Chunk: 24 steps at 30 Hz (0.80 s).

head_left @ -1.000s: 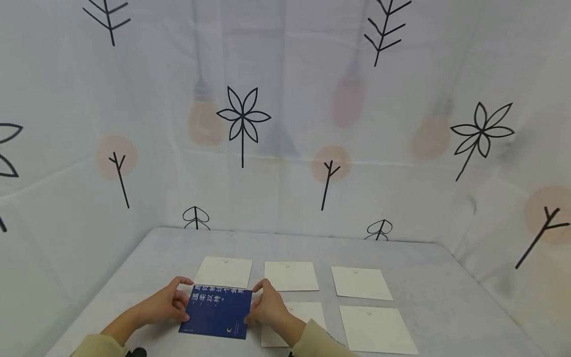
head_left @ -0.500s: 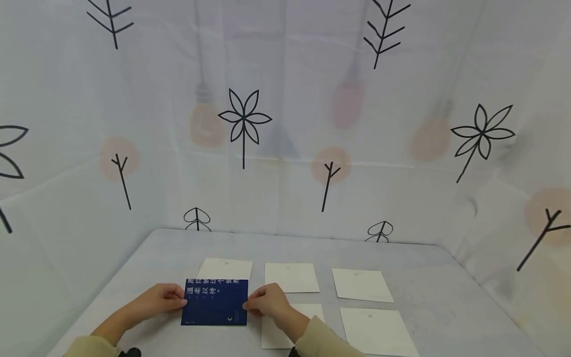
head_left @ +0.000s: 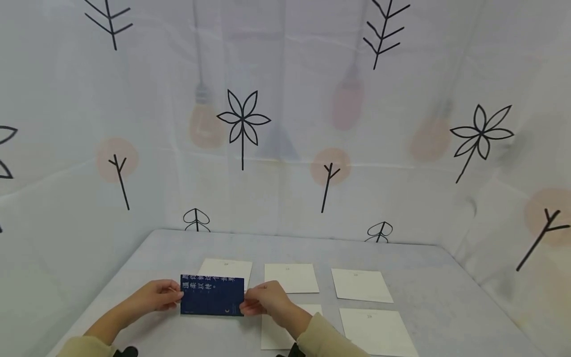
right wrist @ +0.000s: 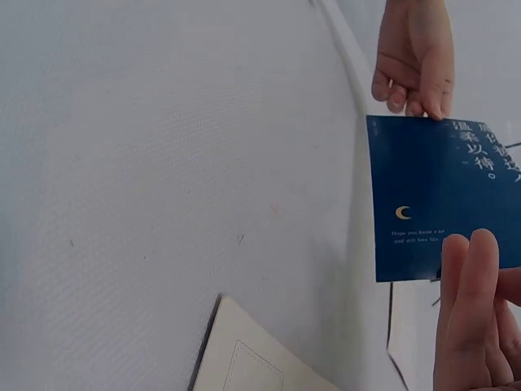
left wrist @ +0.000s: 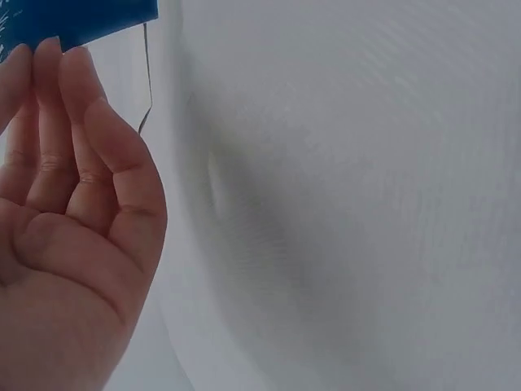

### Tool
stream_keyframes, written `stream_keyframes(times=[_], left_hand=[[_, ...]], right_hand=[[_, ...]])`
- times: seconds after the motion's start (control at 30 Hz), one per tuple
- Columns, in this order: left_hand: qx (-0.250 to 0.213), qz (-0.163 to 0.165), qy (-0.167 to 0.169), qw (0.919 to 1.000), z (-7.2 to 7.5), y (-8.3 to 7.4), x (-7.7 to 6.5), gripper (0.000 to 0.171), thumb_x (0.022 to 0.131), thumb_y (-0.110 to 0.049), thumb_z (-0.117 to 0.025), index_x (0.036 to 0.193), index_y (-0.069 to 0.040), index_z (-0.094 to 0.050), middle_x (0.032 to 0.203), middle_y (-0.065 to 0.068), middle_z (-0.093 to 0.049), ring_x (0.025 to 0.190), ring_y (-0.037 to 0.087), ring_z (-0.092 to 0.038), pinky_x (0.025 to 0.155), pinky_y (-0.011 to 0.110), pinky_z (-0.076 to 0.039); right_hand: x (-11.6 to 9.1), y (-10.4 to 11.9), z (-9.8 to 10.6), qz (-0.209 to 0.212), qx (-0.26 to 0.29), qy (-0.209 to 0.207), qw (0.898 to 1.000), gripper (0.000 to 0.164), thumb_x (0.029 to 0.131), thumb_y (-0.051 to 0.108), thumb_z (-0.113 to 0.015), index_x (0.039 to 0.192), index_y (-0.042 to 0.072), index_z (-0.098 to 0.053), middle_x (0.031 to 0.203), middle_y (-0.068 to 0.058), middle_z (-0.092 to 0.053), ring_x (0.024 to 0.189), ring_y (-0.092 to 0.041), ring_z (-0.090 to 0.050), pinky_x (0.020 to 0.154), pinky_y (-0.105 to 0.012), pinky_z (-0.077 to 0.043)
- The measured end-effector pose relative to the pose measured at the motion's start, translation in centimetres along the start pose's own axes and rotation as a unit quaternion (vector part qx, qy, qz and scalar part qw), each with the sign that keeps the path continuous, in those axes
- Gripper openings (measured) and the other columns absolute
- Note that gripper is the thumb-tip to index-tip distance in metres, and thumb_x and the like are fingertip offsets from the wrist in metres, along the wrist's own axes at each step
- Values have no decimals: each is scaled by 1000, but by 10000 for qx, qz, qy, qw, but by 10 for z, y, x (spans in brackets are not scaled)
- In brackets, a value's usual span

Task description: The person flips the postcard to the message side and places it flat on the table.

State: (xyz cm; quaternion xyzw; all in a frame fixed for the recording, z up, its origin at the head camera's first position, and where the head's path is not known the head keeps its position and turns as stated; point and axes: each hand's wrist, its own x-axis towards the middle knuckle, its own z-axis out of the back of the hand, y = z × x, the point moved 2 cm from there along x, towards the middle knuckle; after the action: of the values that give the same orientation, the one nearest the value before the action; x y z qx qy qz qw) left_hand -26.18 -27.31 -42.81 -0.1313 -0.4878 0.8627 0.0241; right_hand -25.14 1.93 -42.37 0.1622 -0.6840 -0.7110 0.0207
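Observation:
A dark blue card [head_left: 211, 296], printed with white characters and a small yellow crescent moon, is raised over the near left of the table. My left hand [head_left: 156, 296] pinches its left edge. Opposite, my right hand [head_left: 269, 301] pinches the right edge between thumb and fingers. The right wrist view shows the card's printed face [right wrist: 431, 179] with both hands on it. Only one corner of the card [left wrist: 98, 18] appears in the left wrist view, above the left fingertips. The raised card partly covers a cream card [head_left: 225, 267] lying behind it.
Several cream cards lie flat in rows, among them one at back centre [head_left: 291, 278], one at back right [head_left: 362, 286] and one at front right [head_left: 378, 331]. My right forearm passes over the front middle card [head_left: 275, 334]. A patterned cloth [head_left: 285, 198] hangs behind the white table [head_left: 401, 258].
The card has risen and shifted slightly left, and its face looks shorter in the head view, as it tilts. Both hands have moved with it; their spread fingers have drawn into pinches.

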Motion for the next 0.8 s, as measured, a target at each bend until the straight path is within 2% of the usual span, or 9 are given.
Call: stream_keyframes(times=[0.13, 0.4, 0.63, 0.8], left_hand=[[-75, -67, 194, 9998, 6, -1, 0, 32, 88, -28, -65, 98, 1, -61, 88, 5, -64, 79, 18, -58, 72, 34, -53], [-409, -499, 800, 9947, 17, 0, 0, 34, 90, -24, -63, 103, 7, -61, 94, 8, -65, 88, 19, -60, 79, 36, -52], [-783, -464, 1006, 9908, 19, 3, 0, 30, 91, -20, -62, 102, 8, -61, 97, 11, -66, 90, 18, -62, 78, 32, -52], [-1151, -381, 1189, 9855, 19, 7, 1, 25, 91, -21, -61, 100, 2, -64, 95, 7, -67, 85, 13, -61, 69, 26, -50]], right_hand=[[5, 0, 0, -68, 146, -47, 9999, 11, 82, -1, -60, 85, -9, -66, 73, -19, -67, 62, -19, -67, 60, -29, -56], [12, 2, 0, -119, 242, -101, 9996, 11, 83, -1, -62, 87, -9, -67, 76, -19, -68, 62, -17, -67, 61, -29, -56], [11, 5, -1, -45, 351, -36, 9994, 10, 81, -5, -62, 87, -10, -67, 76, -19, -68, 61, -16, -66, 60, -28, -55], [10, 4, -2, 6, 329, -13, 9995, 9, 80, -6, -63, 86, -10, -67, 75, -18, -67, 61, -15, -65, 60, -28, -55]])
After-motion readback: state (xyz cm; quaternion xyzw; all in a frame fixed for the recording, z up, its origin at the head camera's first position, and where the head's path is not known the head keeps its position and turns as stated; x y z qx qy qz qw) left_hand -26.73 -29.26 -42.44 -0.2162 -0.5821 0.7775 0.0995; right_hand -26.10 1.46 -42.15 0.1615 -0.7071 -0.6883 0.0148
